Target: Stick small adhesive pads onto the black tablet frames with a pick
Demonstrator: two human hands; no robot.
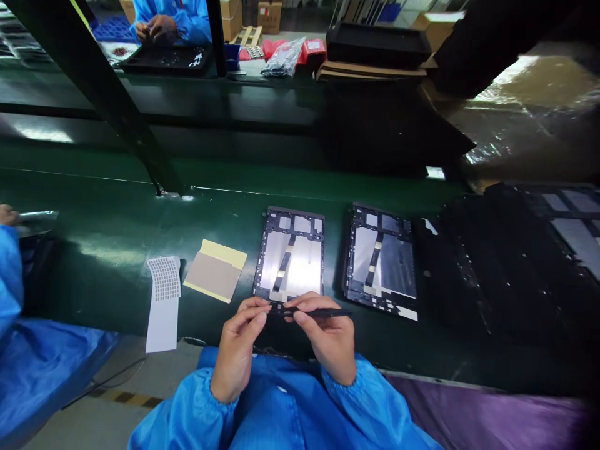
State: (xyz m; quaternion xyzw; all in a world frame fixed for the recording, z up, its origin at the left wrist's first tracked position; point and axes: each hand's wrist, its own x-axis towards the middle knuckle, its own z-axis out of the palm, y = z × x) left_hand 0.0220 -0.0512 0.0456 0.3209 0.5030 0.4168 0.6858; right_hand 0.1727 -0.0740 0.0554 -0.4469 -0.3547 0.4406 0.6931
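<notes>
My right hand (325, 337) is closed around black tweezers (323, 312) that lie level, tips pointing left. My left hand (241, 340) pinches its thumb and fingertips together at the tweezers' tip, over the near edge of an open tablet frame (289, 256). What the pinch holds is too small to make out. A second open tablet frame (380, 259) lies just to the right of the first.
A tan adhesive pad (215, 270) and a white sheet of small stickers (164, 300) lie to the left on the green conveyor belt (117, 237). A black tray stack (510, 262) is at the right. A blue-sleeved neighbour (9, 275) is at the left; another person (171, 22) works across.
</notes>
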